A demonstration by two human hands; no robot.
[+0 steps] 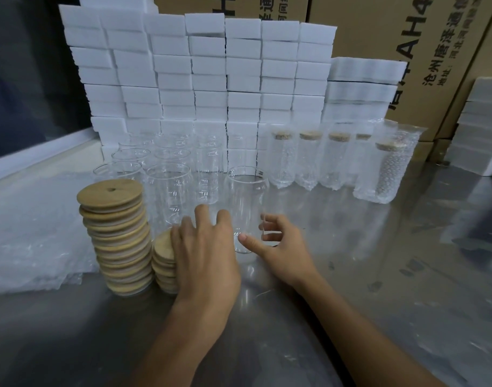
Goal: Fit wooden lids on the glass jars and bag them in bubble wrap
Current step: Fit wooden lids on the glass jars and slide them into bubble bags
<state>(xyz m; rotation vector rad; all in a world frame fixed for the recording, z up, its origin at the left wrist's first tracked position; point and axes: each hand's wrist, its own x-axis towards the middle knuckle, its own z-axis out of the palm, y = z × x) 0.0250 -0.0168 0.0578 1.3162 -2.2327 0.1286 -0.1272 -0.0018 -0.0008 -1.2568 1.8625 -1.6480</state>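
Lidding step: left hand (203, 247) lay spread on the short lid stack (164, 258); right hand (278, 247), fingers loosely apart, reached the open jar (245, 202); next, seat a lid squarely

lids (110, 192): matt wood | jars (246, 191): clear glass | table (379, 261): glossy metal

Both hands reach forward — left hand (204, 247) spread flat, right hand (278, 247) half-curled, empty

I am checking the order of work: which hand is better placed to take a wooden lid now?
Left. The left hand already lies on the short stack of lids, fingers spread over its top. The right hand is at the open jar, likely better for steadying it.
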